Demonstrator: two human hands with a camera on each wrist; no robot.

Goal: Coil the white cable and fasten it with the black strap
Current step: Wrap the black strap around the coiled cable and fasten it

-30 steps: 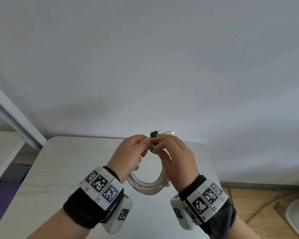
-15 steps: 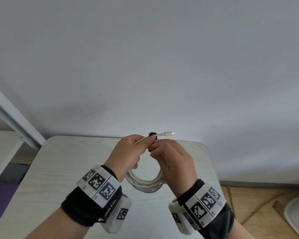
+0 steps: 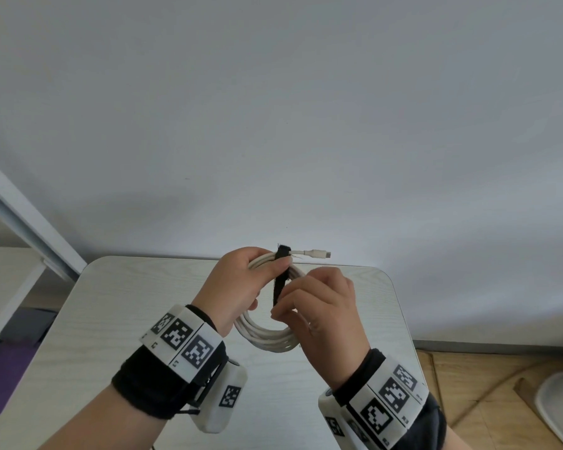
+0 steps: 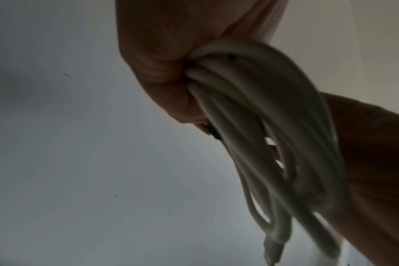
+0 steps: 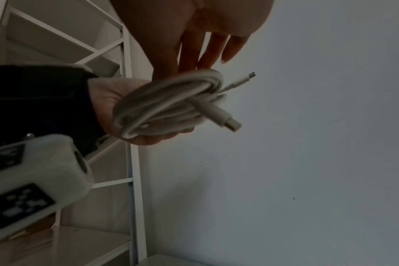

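Note:
The white cable (image 3: pixel 267 339) is wound into a coil of several loops and held above the table (image 3: pixel 127 319). My left hand (image 3: pixel 270 264) grips the top of the coil, its thumb pressing the black strap (image 3: pixel 279 280) against the loops. One plug (image 3: pixel 319 254) sticks out to the right of that grip. The strap runs down from there, and my right hand (image 3: pixel 278 311) pinches its lower end between thumb and forefinger. The left wrist view shows the bundled loops (image 4: pixel 262 126) in my fist. The right wrist view shows the coil (image 5: pixel 162 104) and a second plug (image 5: pixel 219 115).
A white metal shelf rack (image 3: pixel 23 222) stands left of the table, also seen in the right wrist view (image 5: pixel 125 54). A plain wall rises right behind the table. A white rounded object (image 3: pixel 559 407) lies on the wooden floor at the lower right.
My right hand has moved down and toward me from the top of the coil, drawing the strap's free end out straight. The left hand keeps its grip on the coil.

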